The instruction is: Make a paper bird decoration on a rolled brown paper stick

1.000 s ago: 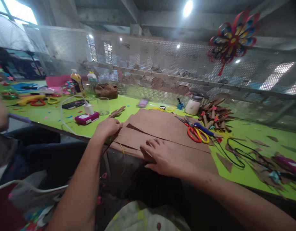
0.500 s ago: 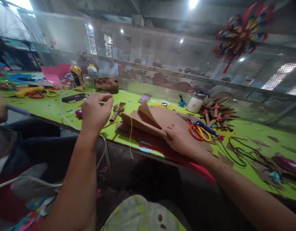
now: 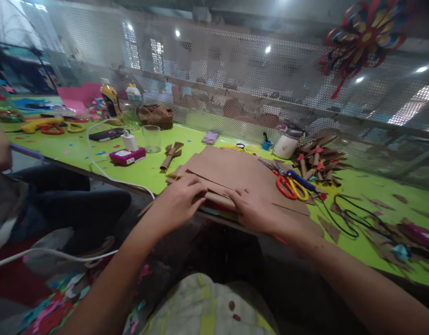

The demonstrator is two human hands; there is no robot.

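A stack of brown kraft paper [image 3: 231, 165] lies at the table's front edge. Along its near side, a curled strip of brown paper [image 3: 219, 200] runs between my two hands. My left hand [image 3: 179, 200] has its fingers closed on the strip's left end. At the other end, my right hand [image 3: 254, 209] grips it with thumb and fingers bent over the paper. On the stack to the right rest scissors [image 3: 287, 186] with red and yellow handles, beside a blue-handled tool [image 3: 300, 180] on a black cord. A small paper roll with a flared end [image 3: 171, 156] lies beyond my left hand.
Further left stand a clear cup [image 3: 151, 138], a magenta box with a white plug [image 3: 128, 156] and a phone [image 3: 111, 134]. Behind the scissors are a white jar [image 3: 287, 142] and a heap of paper rolls [image 3: 320, 163]. Another person's arm [image 3: 0, 149] shows at left.
My left hand has come down and right from above the table onto the paper. The lifted sheet now lies lower, and the dangling yellow strand is no longer visible at the front edge.
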